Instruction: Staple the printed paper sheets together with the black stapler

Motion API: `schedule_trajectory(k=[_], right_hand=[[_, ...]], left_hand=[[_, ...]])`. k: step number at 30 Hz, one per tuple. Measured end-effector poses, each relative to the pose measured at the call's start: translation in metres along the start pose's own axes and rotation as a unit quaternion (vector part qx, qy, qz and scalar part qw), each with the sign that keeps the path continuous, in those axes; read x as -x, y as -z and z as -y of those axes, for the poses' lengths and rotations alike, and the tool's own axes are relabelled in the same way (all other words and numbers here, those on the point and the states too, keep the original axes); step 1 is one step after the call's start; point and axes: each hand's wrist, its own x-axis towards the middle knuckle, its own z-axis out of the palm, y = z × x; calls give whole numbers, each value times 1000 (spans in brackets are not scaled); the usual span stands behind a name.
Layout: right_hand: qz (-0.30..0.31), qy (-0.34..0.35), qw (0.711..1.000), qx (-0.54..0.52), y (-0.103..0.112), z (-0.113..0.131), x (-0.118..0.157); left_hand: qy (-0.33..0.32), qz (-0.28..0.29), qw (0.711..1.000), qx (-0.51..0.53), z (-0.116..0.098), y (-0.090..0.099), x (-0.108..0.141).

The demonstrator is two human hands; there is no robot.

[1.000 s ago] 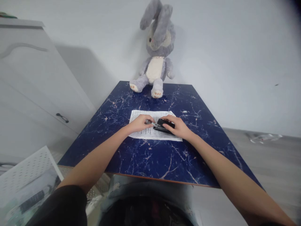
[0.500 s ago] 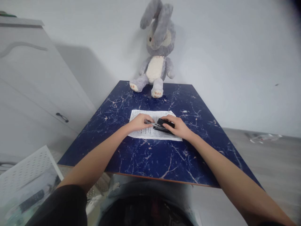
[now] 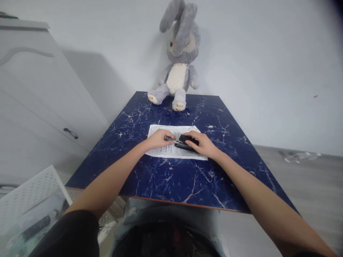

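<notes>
Stapler (image 3: 188, 139) over paper (image 3: 167, 154), R hand (image 3: 204, 143) hiding pt., plush rabbit (image 3: 177, 79) behind.

A blue table (image 3: 171, 182) carries a printed sheet (image 3: 168, 152) at its middle and a rabbit (image 3: 177, 78) at its far edge; clear plastic (image 3: 301, 156) lies on the floor (image 3: 292, 182) at right.

Right end of black stapler (image 3: 187, 138) hidden under right hand (image 3: 205, 144). Small greyish item (image 3: 169, 138) mostly covered by left hand (image 3: 157, 139); too small to identify. Print on paper sheet (image 3: 171, 154) too fine to read; part of sheet hidden beneath hands. One eye of plush rabbit (image 3: 176, 78) hidden behind drooping ear (image 3: 183, 32); other ear (image 3: 171, 16) cut off by top edge. Cabinet (image 3: 32, 89) cut off at left edge. Contents of white basket (image 3: 37, 187) blurred. White speck (image 3: 211, 126) on counter (image 3: 184, 178) too small to tell.
</notes>
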Motion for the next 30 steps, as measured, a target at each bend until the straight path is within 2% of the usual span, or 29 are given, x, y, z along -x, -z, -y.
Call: schedule_trajectory(k=[9,22,30], right_hand=[[3,-4,1000,2,1,0,1],[2,-1,1000,2,1,-2,1],[3,-2,1000,-1,1,-1,1]], left_hand=[[12,4,1000,-7,-3,4,1],[45,10,999,-27,6,30,6],[47,-4,998,-44,8,32,7]])
